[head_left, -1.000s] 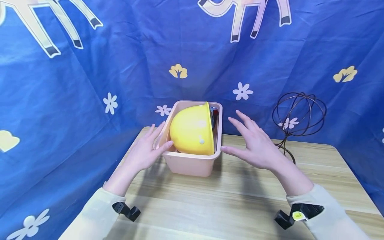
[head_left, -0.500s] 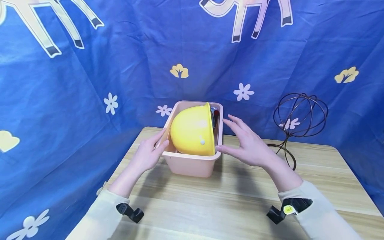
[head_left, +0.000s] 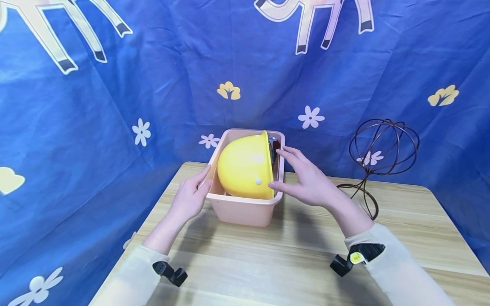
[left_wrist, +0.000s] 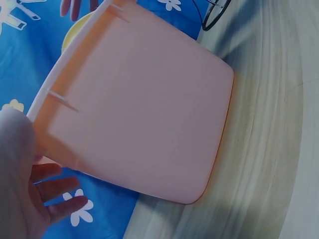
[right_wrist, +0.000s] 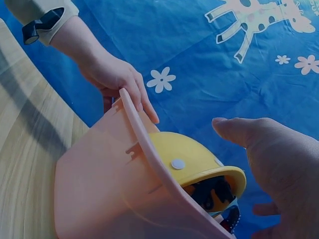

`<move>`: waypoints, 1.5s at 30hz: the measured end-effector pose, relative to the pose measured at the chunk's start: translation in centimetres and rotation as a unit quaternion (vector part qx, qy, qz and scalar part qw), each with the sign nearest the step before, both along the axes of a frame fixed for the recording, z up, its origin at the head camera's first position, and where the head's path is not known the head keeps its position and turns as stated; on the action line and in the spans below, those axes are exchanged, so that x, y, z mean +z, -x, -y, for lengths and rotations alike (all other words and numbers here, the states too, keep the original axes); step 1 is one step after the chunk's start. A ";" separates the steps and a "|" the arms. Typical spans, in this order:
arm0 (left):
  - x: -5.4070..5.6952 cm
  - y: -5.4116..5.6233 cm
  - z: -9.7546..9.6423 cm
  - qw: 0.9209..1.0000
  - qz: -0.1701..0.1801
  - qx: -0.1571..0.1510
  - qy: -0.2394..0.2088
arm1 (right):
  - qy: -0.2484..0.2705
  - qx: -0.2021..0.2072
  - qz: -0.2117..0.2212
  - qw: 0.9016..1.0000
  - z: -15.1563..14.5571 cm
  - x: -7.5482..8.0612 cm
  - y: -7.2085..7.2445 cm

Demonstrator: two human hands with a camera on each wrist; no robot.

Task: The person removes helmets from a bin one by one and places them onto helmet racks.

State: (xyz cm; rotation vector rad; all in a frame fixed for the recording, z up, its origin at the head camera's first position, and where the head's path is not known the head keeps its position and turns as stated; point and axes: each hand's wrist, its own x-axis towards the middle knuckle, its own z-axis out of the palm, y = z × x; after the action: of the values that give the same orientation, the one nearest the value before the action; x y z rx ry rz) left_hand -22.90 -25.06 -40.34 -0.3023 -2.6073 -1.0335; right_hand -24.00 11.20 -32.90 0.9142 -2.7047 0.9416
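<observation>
A yellow hard hat (head_left: pixel 245 165) lies on its side in a pink plastic bin (head_left: pixel 241 212), its open underside facing right. Dark straps (right_wrist: pixel 209 194) show inside the hat in the right wrist view. My left hand (head_left: pixel 188 197) holds the bin's left rim, thumb on the inner side and fingers outside. Over the bin's right rim is my right hand (head_left: pixel 311 182), fingers mostly straight and apart, close to the hat's brim and holding nothing. Whether its fingertips touch the rim or hat I cannot tell.
A dark wire frame (head_left: pixel 366 171), round like a balloon whisk, stands on the wooden table (head_left: pixel 245 263) to the right. A blue printed cloth (head_left: pixel 260 93) hangs right behind the bin and along the sides.
My right hand has moved left, from beside the bin to over its right rim. The left hand has closed around the left rim. Bin and hat appear unmoved.
</observation>
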 end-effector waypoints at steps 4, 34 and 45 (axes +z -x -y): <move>-0.4 -0.1 -0.1 1.000 -0.012 0.005 -0.021 | 0.009 0.008 0.009 1.000 0.5 -0.1 0.5; 1.3 0.3 -1.2 0.984 0.070 0.080 -0.143 | 0.048 0.019 0.013 0.999 1.9 -0.8 2.2; 1.1 0.2 -1.2 0.983 0.069 0.083 -0.149 | 0.096 0.023 0.069 0.993 3.0 -0.9 2.4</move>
State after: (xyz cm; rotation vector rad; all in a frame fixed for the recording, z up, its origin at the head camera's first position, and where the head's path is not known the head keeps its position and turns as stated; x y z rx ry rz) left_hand -23.13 -23.87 -39.20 0.0596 -2.4918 -1.4029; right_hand -26.40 8.21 -33.77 0.9064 -2.6516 1.2944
